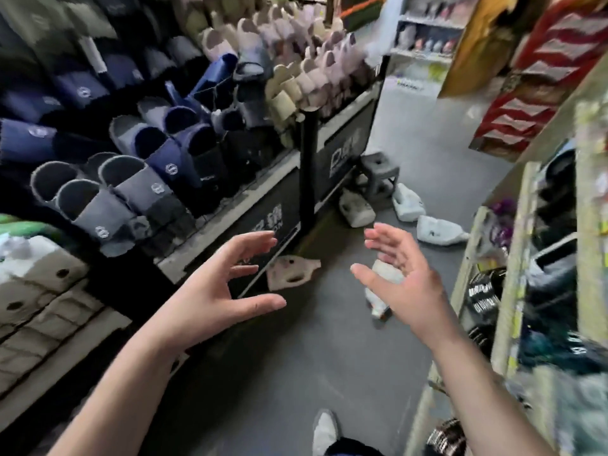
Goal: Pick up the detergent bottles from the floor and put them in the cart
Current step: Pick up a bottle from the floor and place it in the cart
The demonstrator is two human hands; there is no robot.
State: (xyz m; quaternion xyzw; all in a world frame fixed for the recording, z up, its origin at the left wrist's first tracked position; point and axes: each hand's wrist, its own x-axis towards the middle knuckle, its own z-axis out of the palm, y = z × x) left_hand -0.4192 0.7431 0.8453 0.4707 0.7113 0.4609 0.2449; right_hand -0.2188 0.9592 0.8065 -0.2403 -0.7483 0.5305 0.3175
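Several white detergent bottles lie on the grey aisle floor. One pinkish-white bottle [291,271] lies beside the base of the slipper rack. Another bottle [381,291] is partly hidden behind my right hand. Three more lie farther off near a grey stool: bottle [357,210], bottle [408,203] and bottle [439,230]. My left hand [218,291] and my right hand [399,274] are both raised in front of me, fingers spread, holding nothing. No cart is in view.
A rack of slippers [158,159] runs along the left side. Shelving with packaged goods [533,291] lines the right. A small grey stool [378,177] stands on the floor past the bottles. My shoe [324,432] shows at the bottom. Stacked boxes [39,291] sit at lower left.
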